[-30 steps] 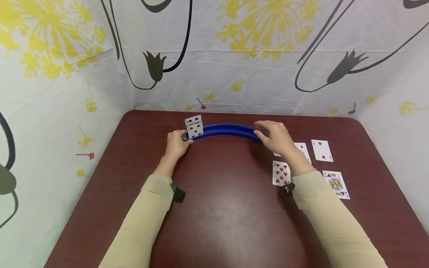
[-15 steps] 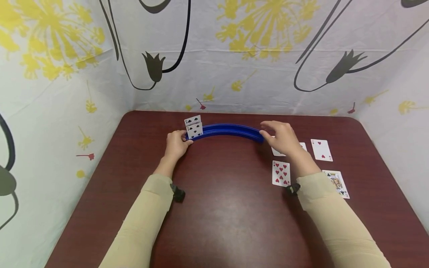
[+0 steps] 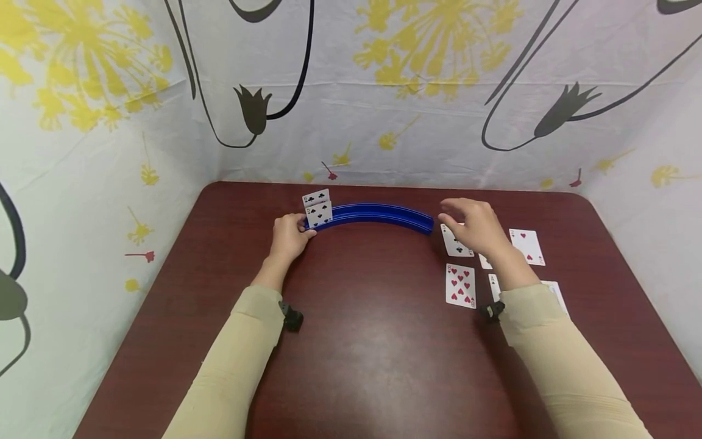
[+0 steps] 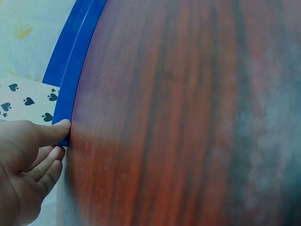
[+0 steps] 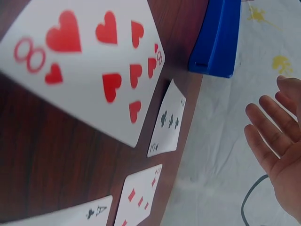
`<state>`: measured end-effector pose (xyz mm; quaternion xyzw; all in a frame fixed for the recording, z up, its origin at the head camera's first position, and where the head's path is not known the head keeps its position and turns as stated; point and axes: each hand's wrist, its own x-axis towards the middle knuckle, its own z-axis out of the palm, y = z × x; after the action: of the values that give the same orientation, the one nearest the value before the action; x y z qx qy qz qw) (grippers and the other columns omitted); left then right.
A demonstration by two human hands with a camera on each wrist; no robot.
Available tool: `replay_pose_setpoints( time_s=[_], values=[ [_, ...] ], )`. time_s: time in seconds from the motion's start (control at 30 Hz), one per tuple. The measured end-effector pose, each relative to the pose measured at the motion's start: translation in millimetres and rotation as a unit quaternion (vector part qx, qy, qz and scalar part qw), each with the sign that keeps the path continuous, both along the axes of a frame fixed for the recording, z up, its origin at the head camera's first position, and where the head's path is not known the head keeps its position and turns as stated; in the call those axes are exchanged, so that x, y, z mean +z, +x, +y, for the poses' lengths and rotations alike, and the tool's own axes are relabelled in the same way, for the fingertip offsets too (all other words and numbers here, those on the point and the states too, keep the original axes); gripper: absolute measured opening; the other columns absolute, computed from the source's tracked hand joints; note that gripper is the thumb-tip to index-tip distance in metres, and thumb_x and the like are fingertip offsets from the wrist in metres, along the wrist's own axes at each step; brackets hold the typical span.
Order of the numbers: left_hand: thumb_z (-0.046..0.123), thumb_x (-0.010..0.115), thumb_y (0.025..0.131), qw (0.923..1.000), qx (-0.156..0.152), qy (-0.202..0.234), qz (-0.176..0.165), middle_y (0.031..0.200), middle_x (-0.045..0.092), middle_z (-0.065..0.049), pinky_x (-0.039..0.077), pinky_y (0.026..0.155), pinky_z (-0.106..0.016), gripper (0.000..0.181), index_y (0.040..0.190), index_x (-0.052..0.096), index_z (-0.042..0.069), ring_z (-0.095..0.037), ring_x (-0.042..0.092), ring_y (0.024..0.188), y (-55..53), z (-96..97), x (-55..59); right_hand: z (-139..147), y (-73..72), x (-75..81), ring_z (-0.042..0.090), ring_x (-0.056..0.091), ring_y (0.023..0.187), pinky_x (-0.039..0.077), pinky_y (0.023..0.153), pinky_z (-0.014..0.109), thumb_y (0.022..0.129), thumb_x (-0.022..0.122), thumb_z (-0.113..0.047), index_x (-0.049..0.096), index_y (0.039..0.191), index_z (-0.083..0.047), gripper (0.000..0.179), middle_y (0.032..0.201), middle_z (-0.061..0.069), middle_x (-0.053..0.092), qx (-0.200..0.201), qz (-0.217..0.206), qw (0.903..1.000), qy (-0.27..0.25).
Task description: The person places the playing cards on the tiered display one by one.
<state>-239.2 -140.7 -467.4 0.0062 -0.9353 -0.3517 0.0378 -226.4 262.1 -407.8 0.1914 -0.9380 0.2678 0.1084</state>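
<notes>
A curved blue card holder (image 3: 378, 212) lies near the far edge of the table. My left hand (image 3: 289, 236) pinches its left end, thumb on the near side, as the left wrist view shows. Two playing cards (image 3: 319, 214) stand in the holder beside that hand, one behind the other; the front one bears spades (image 4: 28, 100). Off the holder's right end, my right hand (image 3: 477, 224) hovers with loosely bent fingers and holds nothing. Under it lies a three of clubs (image 3: 454, 245), partly covered in the head view.
Face up on the right of the table lie an eight of hearts (image 3: 460, 285), a two of hearts (image 3: 528, 246), a diamonds card (image 5: 139, 197) and an ace (image 5: 80, 214). My right forearm hides most of a king (image 3: 556, 294). A patterned cloth (image 3: 351, 122) hangs behind the table.
My right hand has drawn away to the right from the holder's right end, uncovering that end and the three of clubs. The left hand and the two standing cards stay put.
</notes>
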Motion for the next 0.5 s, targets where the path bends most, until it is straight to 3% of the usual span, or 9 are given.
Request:
replay_pose_setpoints(
  time_s=[0.5],
  values=[
    [0.015,0.08,0.09,1.0,0.0,-0.005,0.003,0.111,0.071,-0.021,0.055,0.092,-0.043,0.049,0.132,0.064,-0.006,-0.029,0.068,0.098,-0.4,0.1,-0.1,28,-0.5,3.2,0.041,0.071,0.095,0.055,0.084,0.057,0.096,0.07,-0.01,0.069,0.122,0.004,0.029,0.115,0.024,0.07,-0.019,-0.01,0.9998,-0.003]
  ],
)
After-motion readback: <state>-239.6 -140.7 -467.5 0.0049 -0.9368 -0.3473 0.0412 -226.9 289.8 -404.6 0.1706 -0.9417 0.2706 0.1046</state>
